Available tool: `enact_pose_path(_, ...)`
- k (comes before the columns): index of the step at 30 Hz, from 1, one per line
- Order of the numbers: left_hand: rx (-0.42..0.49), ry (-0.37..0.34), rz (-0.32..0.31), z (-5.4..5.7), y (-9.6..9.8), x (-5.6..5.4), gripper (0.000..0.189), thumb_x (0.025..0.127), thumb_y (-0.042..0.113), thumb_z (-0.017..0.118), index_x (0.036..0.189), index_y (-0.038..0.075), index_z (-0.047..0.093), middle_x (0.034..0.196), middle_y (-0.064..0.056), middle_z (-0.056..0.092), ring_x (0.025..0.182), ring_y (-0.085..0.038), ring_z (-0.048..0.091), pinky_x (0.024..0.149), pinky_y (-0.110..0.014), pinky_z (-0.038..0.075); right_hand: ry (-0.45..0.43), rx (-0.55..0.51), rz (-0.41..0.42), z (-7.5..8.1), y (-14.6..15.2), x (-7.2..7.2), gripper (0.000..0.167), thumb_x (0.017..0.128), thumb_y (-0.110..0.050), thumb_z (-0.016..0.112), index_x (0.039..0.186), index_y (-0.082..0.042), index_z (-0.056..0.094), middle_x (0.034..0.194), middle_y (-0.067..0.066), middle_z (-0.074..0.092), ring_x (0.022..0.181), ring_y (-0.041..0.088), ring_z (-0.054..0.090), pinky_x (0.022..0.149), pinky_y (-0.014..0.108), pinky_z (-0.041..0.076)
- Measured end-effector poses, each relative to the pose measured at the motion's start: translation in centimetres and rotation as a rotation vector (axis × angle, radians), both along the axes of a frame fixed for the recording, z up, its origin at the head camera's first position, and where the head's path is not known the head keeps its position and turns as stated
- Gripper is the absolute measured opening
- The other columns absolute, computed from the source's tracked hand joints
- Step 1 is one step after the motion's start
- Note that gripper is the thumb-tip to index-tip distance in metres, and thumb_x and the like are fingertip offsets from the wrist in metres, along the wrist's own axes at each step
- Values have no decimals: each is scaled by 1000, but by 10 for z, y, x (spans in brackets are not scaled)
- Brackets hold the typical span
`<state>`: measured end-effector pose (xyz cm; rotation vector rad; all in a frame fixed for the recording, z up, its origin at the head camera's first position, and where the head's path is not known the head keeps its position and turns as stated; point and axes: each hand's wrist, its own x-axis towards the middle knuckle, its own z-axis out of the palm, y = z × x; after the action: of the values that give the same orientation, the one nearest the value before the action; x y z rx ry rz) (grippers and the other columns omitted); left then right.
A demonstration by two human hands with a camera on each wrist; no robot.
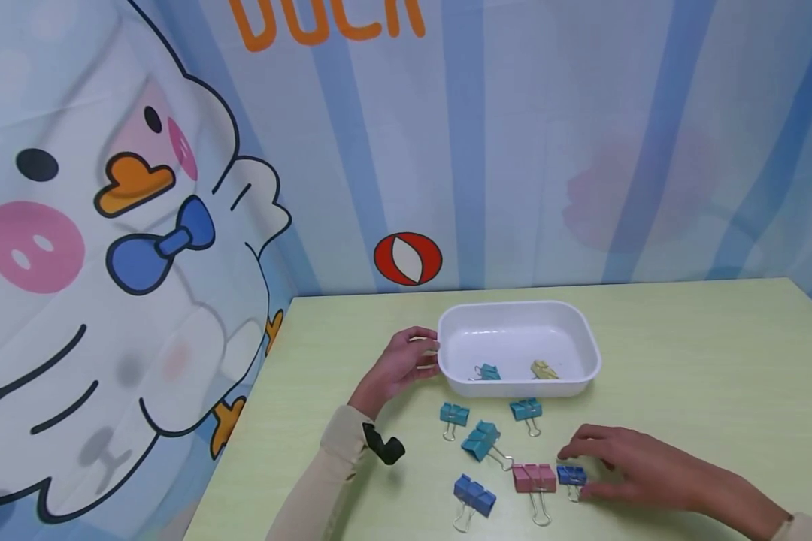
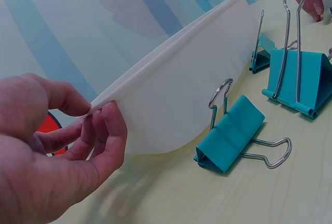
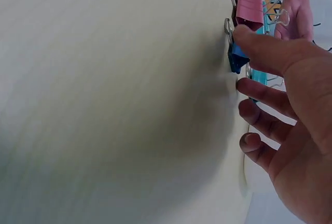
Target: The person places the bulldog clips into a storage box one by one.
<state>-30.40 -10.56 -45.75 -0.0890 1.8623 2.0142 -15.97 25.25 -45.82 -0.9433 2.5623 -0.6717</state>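
Note:
At its left end, the white plastic tray (image 1: 514, 388) has its rim pinched between the thumb and fingers of my left hand (image 2: 67, 136). My right hand (image 1: 639, 466) is at the small blue binder clip (image 1: 571, 475), thumb and forefinger spread on either side of it. In the right wrist view the thumb overlaps the blue clip (image 3: 238, 53), while the other fingers stand apart from it. Just left of that clip lies a pink binder clip (image 1: 534, 479). A larger blue binder clip (image 1: 474, 496) sits farther left.
Between tray and pink clip lie three teal binder clips, one left (image 1: 454, 414), one right (image 1: 526, 409), a bigger one (image 1: 481, 441) nearer. Inside the tray are a teal clip (image 1: 490, 372) and a yellow clip (image 1: 543, 370). A printed cloth (image 1: 514, 150) hangs behind the table (image 1: 704, 361).

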Motion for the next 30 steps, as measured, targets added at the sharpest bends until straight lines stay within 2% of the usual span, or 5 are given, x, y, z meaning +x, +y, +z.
enact_pose_path(7,0,-13,4,2,0,0,34,101,12,66,132,3,56,126,-17,62,101,-28,68,89,-38,60,49,-13,16,-5,-4,-1,26,93,-39,77,117,-28,77,113,-12,63,91,3,58,84,27,59)
enact_pose_path(13,1,-13,6,3,0,1,34,101,12,66,132,3,56,126,-17,62,100,-28,68,89,-38,60,91,-9,23,-5,-5,-2,24,93,-31,79,116,-25,78,110,-14,65,90,2,59,83,28,60)
enact_pose_path(18,3,-7,7,3,0,0,33,101,12,66,131,2,56,125,-17,62,100,-28,68,88,-38,61,161,-56,51,0,-3,-4,20,94,-28,79,113,-23,78,107,-18,64,89,0,59,80,28,60)
enact_pose_path(27,-1,-12,11,5,1,2,33,102,12,65,132,2,56,125,-17,62,100,-28,67,92,-40,59,224,-83,35,33,-5,-14,22,92,-21,80,113,-24,78,110,-11,67,89,6,63,75,28,61)
enact_pose_path(30,4,-14,8,4,1,1,33,102,12,65,132,2,56,125,-18,62,99,-28,68,92,-40,59,292,-94,51,44,-7,-18,23,91,-19,81,112,-25,78,110,-11,67,89,8,64,74,28,61)
